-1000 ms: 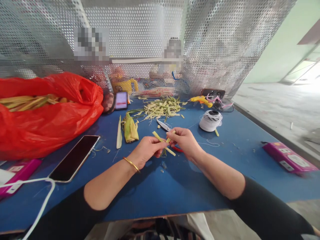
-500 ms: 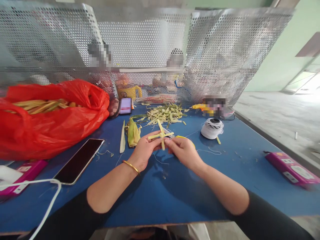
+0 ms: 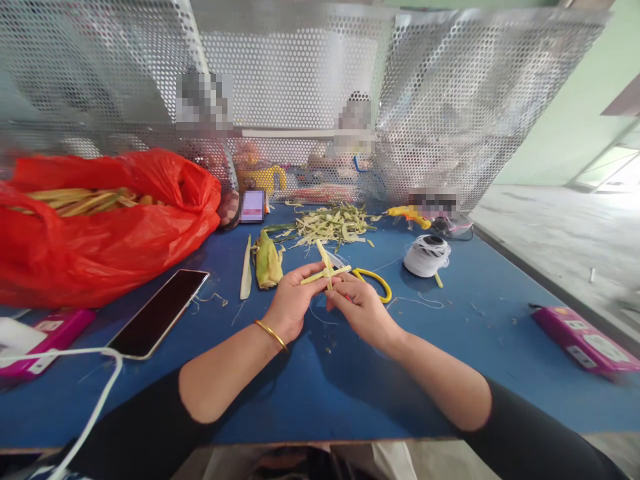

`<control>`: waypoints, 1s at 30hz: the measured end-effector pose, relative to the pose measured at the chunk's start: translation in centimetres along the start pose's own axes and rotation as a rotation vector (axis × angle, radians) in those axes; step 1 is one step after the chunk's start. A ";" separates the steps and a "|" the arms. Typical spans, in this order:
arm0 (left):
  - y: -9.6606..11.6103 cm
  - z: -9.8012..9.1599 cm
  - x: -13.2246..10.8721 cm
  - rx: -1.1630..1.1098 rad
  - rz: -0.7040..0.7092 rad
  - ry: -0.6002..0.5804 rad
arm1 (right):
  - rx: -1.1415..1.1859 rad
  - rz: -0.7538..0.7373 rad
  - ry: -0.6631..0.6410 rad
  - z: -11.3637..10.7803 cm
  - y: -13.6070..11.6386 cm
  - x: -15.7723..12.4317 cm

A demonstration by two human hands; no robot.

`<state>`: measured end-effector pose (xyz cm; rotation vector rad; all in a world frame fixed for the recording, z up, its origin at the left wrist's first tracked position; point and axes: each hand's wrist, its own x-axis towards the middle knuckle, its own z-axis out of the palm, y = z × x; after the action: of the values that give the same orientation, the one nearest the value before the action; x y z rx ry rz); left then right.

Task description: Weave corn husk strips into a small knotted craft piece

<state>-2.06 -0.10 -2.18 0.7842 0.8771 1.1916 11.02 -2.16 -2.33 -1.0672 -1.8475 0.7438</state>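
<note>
A pale yellow-green cross of husk strips [image 3: 327, 272] is held up between both hands over the blue table. My left hand [image 3: 295, 300], with a gold bangle at its wrist, pinches the cross's left side. Closed round its lower end are the fingers of my right hand [image 3: 361, 308]. Just beyond the hands lie scissors with yellow handles [image 3: 384, 288], partly hidden by my right hand. A folded green husk [image 3: 269, 261] and a flat pale strip [image 3: 246, 268] rest left of the hands.
A red bag of husks [image 3: 115, 247] and a dark phone [image 3: 160, 313] lie left. Behind the hands is a pile of shredded strips [image 3: 333, 225]. White thread [image 3: 427, 256], a yellow tool [image 3: 407, 215] and a magenta box [image 3: 585, 339] are right. A perforated metal screen [image 3: 295, 80] stands behind.
The cross has tilted a little, and my right hand has shifted slightly, showing more of the yellow scissor handle. The whole view has moved slightly.
</note>
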 end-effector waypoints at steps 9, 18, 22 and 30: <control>0.2 0.3 -0.2 -0.030 -0.070 0.036 | -0.032 -0.018 -0.013 0.3 0.1 -0.1; 1.2 -0.4 0.4 0.023 -0.128 -0.040 | 0.226 0.378 0.078 -0.1 1.0 0.6; 1.8 -0.6 0.1 0.040 -0.184 -0.202 | 0.523 0.548 0.235 -0.7 1.1 1.2; 1.6 -0.3 -0.6 0.201 -0.232 -0.283 | 0.488 0.394 0.218 -1.3 0.6 1.3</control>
<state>-3.12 -0.36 -0.89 0.9590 0.8331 0.7741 12.02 -0.64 -1.75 -1.1389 -1.1937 1.1841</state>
